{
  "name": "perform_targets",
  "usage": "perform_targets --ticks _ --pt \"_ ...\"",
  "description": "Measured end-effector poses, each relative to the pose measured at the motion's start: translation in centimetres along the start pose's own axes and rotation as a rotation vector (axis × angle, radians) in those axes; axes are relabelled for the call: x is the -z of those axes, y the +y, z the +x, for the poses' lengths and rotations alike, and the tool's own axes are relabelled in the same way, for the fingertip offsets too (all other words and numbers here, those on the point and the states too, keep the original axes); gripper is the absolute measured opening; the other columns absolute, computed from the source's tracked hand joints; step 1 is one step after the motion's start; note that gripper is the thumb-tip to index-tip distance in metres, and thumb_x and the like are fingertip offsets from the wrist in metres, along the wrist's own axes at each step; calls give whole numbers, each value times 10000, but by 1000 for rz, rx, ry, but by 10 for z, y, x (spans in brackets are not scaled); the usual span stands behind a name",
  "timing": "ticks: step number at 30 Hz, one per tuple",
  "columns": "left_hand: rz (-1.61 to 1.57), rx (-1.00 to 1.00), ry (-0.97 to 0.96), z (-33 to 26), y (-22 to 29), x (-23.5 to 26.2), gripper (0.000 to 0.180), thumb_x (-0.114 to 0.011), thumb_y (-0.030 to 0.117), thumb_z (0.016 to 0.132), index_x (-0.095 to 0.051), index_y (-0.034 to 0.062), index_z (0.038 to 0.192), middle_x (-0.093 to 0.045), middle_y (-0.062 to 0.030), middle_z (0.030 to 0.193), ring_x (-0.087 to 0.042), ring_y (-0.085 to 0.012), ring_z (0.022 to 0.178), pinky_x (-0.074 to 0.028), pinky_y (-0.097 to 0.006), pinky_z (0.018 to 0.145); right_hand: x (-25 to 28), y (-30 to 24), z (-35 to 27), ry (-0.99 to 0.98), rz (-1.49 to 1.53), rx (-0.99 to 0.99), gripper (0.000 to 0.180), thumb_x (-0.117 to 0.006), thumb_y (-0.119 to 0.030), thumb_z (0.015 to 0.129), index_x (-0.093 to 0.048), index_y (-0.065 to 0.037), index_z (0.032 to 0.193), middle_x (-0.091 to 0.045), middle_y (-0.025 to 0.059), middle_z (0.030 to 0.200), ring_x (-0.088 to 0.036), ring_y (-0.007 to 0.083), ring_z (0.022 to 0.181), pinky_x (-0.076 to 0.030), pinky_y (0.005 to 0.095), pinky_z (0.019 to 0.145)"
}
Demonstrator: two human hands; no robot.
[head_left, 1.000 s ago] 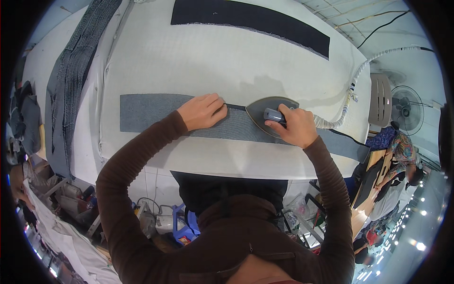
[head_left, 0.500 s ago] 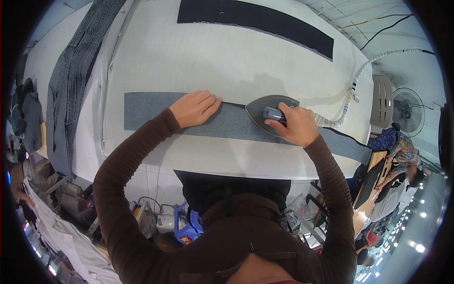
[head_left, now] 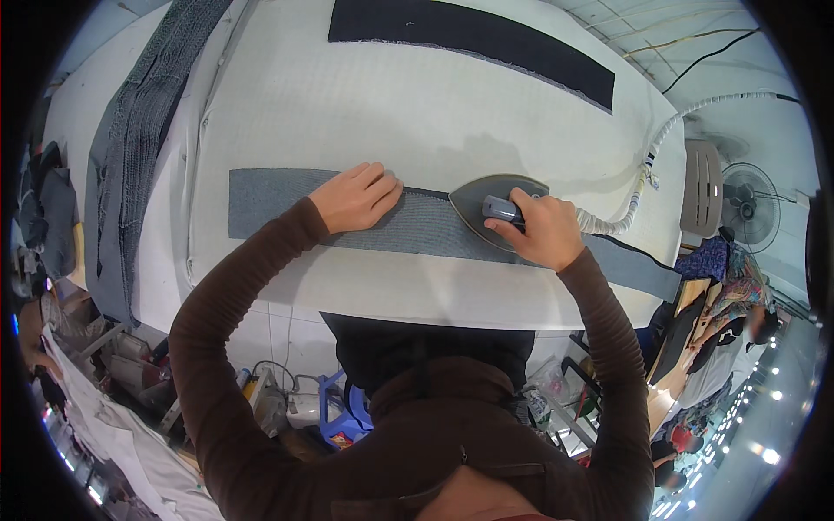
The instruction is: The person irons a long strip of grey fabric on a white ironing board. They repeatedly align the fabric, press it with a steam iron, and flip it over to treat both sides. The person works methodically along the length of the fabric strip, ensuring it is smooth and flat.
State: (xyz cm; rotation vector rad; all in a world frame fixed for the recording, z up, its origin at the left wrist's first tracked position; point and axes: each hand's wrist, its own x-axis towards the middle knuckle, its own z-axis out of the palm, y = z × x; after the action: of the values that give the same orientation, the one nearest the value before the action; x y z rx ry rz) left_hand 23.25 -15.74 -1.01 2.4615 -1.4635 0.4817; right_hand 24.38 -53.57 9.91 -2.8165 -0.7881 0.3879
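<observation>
A long grey fabric strip (head_left: 417, 227) lies across the white padded ironing table, with a narrow dark band folded along part of its far edge. My left hand (head_left: 356, 198) rests on the strip left of the middle, fingers closed together and pinching that far edge. My right hand (head_left: 549, 230) is wrapped round the dark handle of an iron (head_left: 473, 198). The iron's flat plate sits on the strip, its pointed tip toward the left over the dark edge. Part of the strip is hidden under the iron and my hands.
A black fabric strip (head_left: 469, 39) lies at the table's far side. Grey fabric pieces (head_left: 143, 130) are heaped along the left. The iron's wrapped hose (head_left: 638, 195) runs off to the right, near a grey plastic chair back (head_left: 702, 187) and a fan (head_left: 750, 208). Other people work at far right.
My left hand has shifted very slightly left along the edge, and the iron has edged a little left too. At far right, a person has moved slightly.
</observation>
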Motion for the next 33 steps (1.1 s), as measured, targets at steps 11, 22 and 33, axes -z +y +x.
perform_targets --ticks 11,22,33 --pt "-70 -30 -43 -10 -11 11 293 -774 56 884 -702 -2 1162 -662 -116 1205 -645 -260 1039 -629 -362 883 0 -8 7 26 -23 54 580 -799 -648 981 -697 -77 977 -694 140 652 -714 382 581 -560 466 553" --pt "-42 21 -37 -26 -26 15 285 -762 66 874 -682 -5 1138 -644 -113 1158 -635 -259 1046 -626 -360 871 -2 -20 21 30 -33 87 604 -791 -662 984 -709 -64 966 -691 140 640 -719 368 572 -563 459 537" --pt "22 37 -28 -35 -21 20 289 -744 98 898 -685 19 1169 -623 -96 1130 -632 -254 1033 -613 -361 875 -4 -29 29 27 -37 97 589 -803 -648 979 -722 -64 999 -712 141 661 -730 375 592 -574 467 549"
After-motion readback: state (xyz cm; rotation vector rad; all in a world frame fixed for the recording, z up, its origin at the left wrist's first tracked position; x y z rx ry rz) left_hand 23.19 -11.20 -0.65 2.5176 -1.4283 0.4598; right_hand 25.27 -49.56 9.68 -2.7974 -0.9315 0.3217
